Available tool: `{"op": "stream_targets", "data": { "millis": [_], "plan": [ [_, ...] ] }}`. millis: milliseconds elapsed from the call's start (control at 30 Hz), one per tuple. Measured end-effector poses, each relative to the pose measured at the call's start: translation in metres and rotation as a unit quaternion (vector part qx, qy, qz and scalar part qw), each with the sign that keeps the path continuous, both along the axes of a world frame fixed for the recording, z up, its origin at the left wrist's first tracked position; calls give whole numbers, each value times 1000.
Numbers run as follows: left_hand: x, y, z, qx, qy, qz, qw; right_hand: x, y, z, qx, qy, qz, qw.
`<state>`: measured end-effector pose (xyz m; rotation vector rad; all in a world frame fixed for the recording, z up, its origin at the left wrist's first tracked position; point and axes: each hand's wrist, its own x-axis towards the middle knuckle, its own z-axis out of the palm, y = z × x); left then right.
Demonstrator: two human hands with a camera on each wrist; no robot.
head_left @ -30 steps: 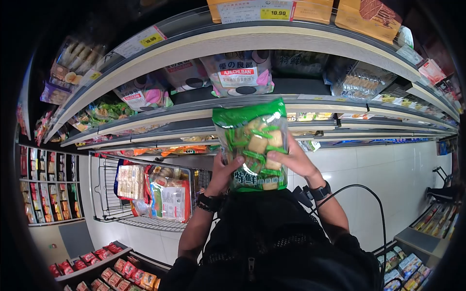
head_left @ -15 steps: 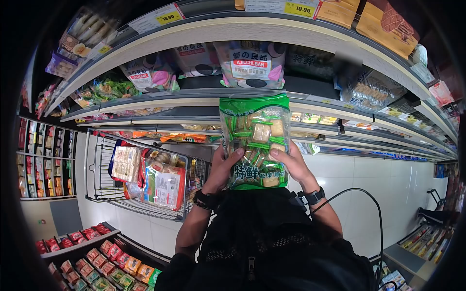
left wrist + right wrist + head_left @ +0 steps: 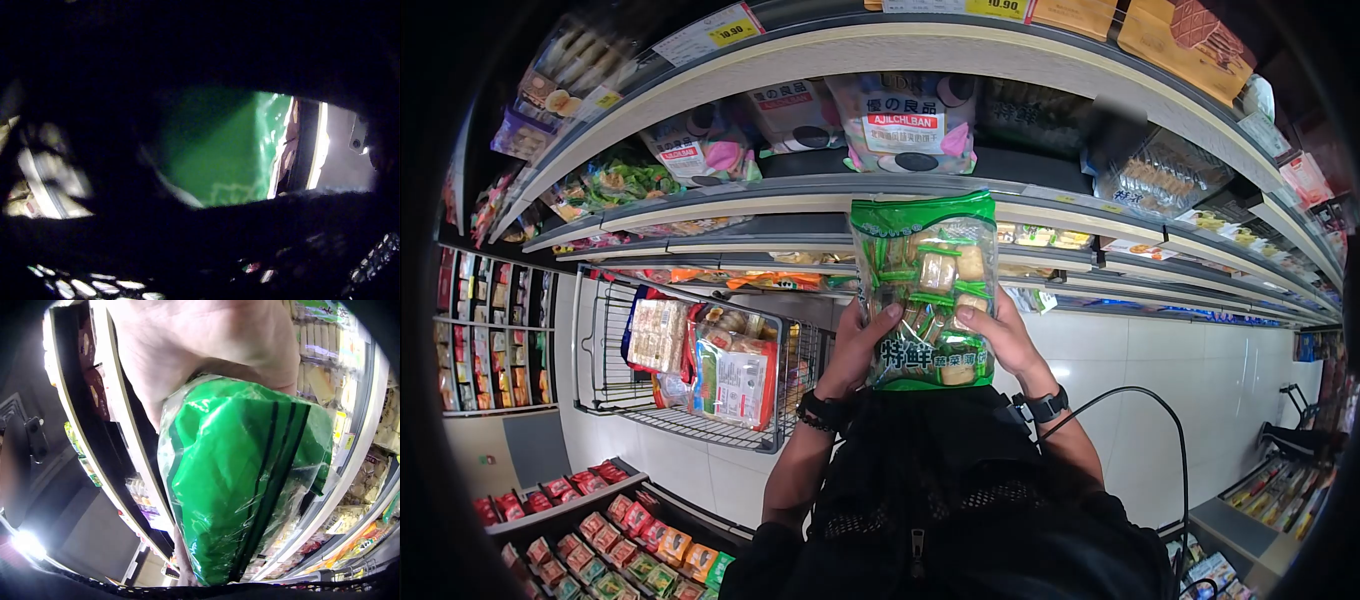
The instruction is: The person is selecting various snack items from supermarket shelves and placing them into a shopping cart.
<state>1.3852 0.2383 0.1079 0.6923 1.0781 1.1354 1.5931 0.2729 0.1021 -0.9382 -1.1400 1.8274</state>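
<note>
**Fig.** Two-handed hold on a snack packet in front of store shelving, read from the body outward.

Nearest the camera, both forearms rise from the person's dark clothing. A black wristband (image 3: 825,410) is on the left arm and a watch (image 3: 1045,405) on the right.

The left hand (image 3: 862,350) and right hand (image 3: 997,338) sit level with one another, and neither is nearer the shelving. Each grips one long side of the green packet (image 3: 925,285) on its lower half, with the thumbs curled over the printed front.

The right wrist view shows the right hand (image 3: 206,344) wrapped over one end of the green packet (image 3: 250,481), with its fingers behind the film. The left wrist view is mostly dark. It shows only a green patch of the green packet (image 3: 219,150), and the lie of the fingers cannot be told from it.

The packet is carried clear of every surface, centred between the hands. Its long axis points straight away from the body, bottom seam toward the chest and top seam toward the shelves. In the head view the top seam overlaps the front edge of the middle shelf (image 3: 700,205).

A wire trolley (image 3: 605,340) holding other packets stands well apart, on the left hand's side. Beyond the top seam, pink-and-white bags (image 3: 905,125) lie on the shelf above, just behind its front edge.
</note>
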Motion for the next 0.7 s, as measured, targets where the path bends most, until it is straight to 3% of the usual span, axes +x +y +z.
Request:
{"op": "stream_targets", "data": {
  "millis": [700],
  "plan": [
    [7, -13, 2, -4, -2, 6, 1000, 7, -8, 4, 21, -10, 6, 1000]
  ]
}}
